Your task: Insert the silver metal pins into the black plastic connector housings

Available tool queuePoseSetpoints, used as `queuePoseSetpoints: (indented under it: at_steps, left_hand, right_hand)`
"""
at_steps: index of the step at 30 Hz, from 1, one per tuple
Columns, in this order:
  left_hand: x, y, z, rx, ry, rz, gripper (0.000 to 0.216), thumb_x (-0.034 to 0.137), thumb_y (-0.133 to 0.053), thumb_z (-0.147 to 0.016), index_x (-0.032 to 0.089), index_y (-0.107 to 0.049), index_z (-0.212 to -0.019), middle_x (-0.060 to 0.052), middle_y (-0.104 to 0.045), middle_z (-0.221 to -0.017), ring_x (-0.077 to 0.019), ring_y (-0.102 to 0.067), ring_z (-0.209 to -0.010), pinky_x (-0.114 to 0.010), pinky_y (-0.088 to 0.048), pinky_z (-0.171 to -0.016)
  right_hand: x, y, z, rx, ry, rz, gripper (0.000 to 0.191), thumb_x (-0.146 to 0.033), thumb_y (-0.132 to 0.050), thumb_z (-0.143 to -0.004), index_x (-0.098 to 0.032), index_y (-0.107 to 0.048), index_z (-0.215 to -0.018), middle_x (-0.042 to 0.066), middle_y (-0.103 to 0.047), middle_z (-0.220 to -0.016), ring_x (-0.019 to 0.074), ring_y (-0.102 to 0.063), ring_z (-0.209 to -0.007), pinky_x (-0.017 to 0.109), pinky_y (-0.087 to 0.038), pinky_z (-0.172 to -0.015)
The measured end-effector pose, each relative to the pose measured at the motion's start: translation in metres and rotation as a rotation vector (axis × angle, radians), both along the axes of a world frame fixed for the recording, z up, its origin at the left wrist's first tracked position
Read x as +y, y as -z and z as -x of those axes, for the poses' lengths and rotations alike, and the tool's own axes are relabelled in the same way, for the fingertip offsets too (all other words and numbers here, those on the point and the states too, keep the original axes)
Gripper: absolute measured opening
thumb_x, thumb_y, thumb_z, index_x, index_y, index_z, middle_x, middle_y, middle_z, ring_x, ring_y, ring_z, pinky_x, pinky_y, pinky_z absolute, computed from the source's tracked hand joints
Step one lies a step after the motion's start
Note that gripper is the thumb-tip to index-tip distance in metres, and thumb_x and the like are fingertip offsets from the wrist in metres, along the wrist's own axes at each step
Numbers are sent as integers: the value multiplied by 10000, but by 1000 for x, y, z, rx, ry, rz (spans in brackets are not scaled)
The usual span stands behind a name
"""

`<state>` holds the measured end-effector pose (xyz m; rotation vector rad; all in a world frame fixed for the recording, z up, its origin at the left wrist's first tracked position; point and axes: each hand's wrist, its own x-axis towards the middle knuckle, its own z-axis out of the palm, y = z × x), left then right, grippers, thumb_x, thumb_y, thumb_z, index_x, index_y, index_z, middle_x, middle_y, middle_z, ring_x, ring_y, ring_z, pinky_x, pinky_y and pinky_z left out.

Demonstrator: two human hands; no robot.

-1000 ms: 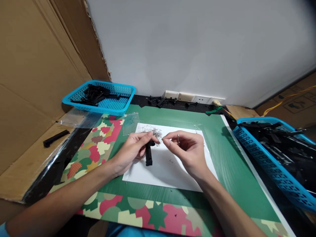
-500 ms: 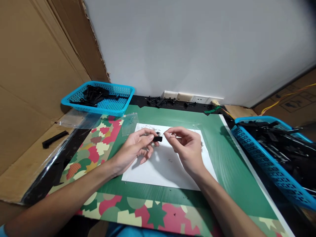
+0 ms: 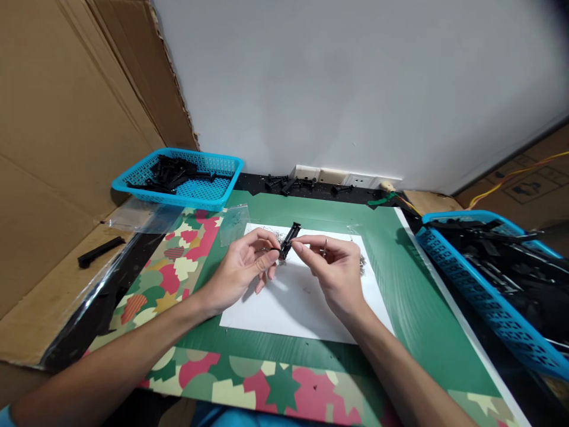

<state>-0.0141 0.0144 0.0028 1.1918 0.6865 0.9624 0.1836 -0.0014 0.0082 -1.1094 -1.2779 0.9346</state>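
Above the white sheet (image 3: 284,308), my left hand (image 3: 242,267) grips a slim black plastic part (image 3: 291,237) by its lower end. The part is tilted, its far end pointing up and away, and a channel runs along its face. My right hand (image 3: 340,270) is closed, thumb and forefinger pinched against the part's right side. A small metal piece (image 3: 324,248) shows among its fingers; whether the fingertips also hold something tiny is hidden. Small metal bits (image 3: 271,231) lie in a pile behind my left hand, and another metal pile (image 3: 363,265) sits beyond my right hand.
A blue basket (image 3: 213,196) with black parts stands back left; a fuller blue basket (image 3: 489,296) is at right. Loose black parts (image 3: 288,185) lie along the wall by the sockets (image 3: 360,179). A clear bag (image 3: 234,224) and a single black part (image 3: 101,252) are at left.
The black part has turned from lying end-on to pointing up and away, showing its channelled face. My right fingertips have moved left and now touch it.
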Motion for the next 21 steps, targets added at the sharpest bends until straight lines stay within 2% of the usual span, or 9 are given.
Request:
queuePoseSetpoints:
  at_steps: [7, 13, 17, 21]
  left_hand:
    - [1, 3, 0, 2, -20, -17, 275, 344, -808, -932, 172, -613, -1022, 15, -576, -862, -61, -574, -579, -133, -462, -403]
    - [0, -1, 0, -78, -16, 48, 296, 387, -787, -950, 203, -588, -1068, 40, -530, -821, -41, -477, -529, -124, -377, -394]
    - [-2, -3, 1, -113, 44, 172, 289, 451, -724, -991, 233, -574, -1107, 51, -488, -771, -38, -372, -510, -121, -292, -413]
    - [-3, -4, 2, -121, 75, 230, 247, 436, -704, -1010, 246, -577, -1106, 56, -468, -749, -32, -331, -511, -117, -244, -437]
  right_hand:
    - [-4, 2, -2, -112, -17, -116, 117, -307, -805, -889, -208, -865, -902, -37, -510, -545, 90, -286, -506, 263, -234, -472]
    - [-6, 2, -2, -219, -11, -306, 70, -191, -775, -910, -214, -836, -936, -46, -539, -610, 83, -317, -520, 248, -263, -472]
    - [-7, 0, -1, -269, -18, -366, 79, -166, -772, -919, -215, -827, -947, -47, -561, -629, 81, -350, -526, 244, -289, -479]
    - [-9, -3, -2, -318, -53, -381, 70, -177, -775, -926, -216, -830, -948, -46, -573, -624, 84, -376, -521, 248, -311, -486]
